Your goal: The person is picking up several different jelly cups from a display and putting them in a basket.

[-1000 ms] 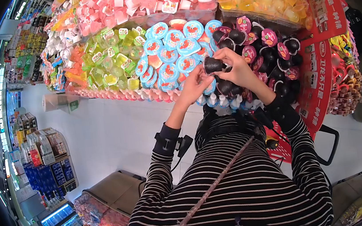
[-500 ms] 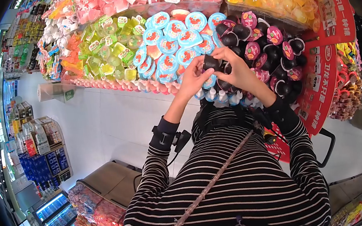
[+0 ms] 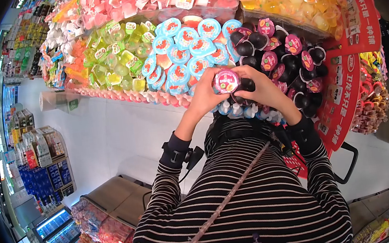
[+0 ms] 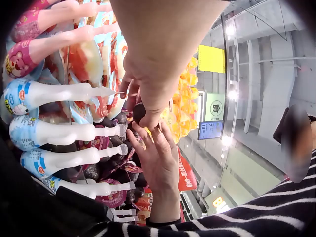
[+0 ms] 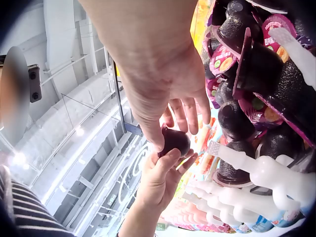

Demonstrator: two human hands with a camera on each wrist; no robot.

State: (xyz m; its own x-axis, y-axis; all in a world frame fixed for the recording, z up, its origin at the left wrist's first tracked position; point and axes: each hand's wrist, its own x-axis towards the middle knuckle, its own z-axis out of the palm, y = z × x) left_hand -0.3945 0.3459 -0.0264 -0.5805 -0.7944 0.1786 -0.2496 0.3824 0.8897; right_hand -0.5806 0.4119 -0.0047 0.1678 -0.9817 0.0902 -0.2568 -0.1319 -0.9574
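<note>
While L hand + R hand pinch pink-lid jelly cup, blue-lid cups just left, dark cups right.

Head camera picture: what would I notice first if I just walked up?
Probably the pink-lidded jelly cup in the middle, held between the left hand and right hand. Behind it spreads a bright display: blue-lidded cups in the centre, dark cups to the right, green cups to the left.
</note>
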